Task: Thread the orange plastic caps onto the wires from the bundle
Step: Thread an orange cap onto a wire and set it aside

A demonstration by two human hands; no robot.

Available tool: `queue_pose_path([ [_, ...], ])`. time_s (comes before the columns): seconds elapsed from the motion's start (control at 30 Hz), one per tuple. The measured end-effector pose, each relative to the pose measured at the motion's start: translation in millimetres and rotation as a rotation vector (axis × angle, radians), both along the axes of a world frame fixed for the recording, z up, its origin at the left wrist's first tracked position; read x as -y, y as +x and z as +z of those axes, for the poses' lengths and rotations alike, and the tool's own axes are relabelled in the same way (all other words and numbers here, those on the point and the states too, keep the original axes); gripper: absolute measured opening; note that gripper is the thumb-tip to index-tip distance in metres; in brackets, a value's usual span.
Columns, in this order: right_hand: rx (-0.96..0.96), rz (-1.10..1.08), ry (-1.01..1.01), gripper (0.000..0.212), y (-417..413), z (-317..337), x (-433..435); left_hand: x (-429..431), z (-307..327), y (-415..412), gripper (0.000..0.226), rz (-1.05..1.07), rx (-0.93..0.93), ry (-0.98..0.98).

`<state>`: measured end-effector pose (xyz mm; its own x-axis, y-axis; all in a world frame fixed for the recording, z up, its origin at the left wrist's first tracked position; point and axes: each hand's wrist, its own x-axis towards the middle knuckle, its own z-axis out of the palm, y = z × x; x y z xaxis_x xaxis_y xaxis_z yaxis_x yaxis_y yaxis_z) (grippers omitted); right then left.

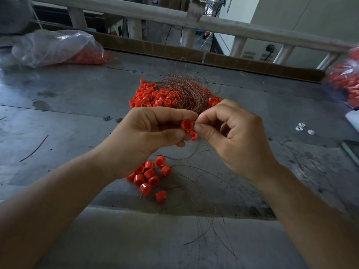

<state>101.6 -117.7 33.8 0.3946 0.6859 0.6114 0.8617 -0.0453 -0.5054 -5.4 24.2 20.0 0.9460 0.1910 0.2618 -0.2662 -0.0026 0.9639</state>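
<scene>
Nearest, at 6 o'clock, thin loose wires (204,191) fanned across grey table (77,113), several running up to cluster of finished caps (149,175), seemingly already threaded, just below centre. At centre, raised above table, both hands meeting. From 8 o'clock, left hand (153,131) closed on one orange cap (186,124), pinched between thumb and fingers with open mouth towards viewer; second cap (193,135) tucked just under it against fingertips. From 4 o'clock, right hand (233,136) curled, thumb and forefinger pinched tight at cap's rim, probably on a single wire end, too fine to make out. Behind hands, at 12 o'clock, wire bundle (186,90) arching over heap of unthreaded caps (153,98). More caps in clear bag (58,47) at 10 o'clock and blurred bag (345,80) at 3 o'clock. Likely trouble: wire tip bending or fraying against plastic instead of finding hole; tucked second cap slipping free and rolling away; neighbouring strands dragged out of tangled bundle with chosen one; finished caps sliding off slack wires if snagged by a wrist.
</scene>
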Motion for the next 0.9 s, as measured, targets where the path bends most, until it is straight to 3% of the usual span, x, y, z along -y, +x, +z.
queue_pose_path([
  [0.37,-0.01,-0.004,-0.011,0.003,-0.4,0.3,1.1,-0.6,-0.9,-0.2,0.04,-0.004,0.006,0.012],
  [0.63,-0.006,0.009,-0.029,0.002,-1.4,1.7,1.9,0.9,-1.4,-0.5,0.029,0.034,0.01,0.066],
  [0.9,-0.277,0.096,-0.029,0.022,-1.7,5.9,4.2,-2.2,0.7,1.0,0.027,0.08,0.042,-0.022],
])
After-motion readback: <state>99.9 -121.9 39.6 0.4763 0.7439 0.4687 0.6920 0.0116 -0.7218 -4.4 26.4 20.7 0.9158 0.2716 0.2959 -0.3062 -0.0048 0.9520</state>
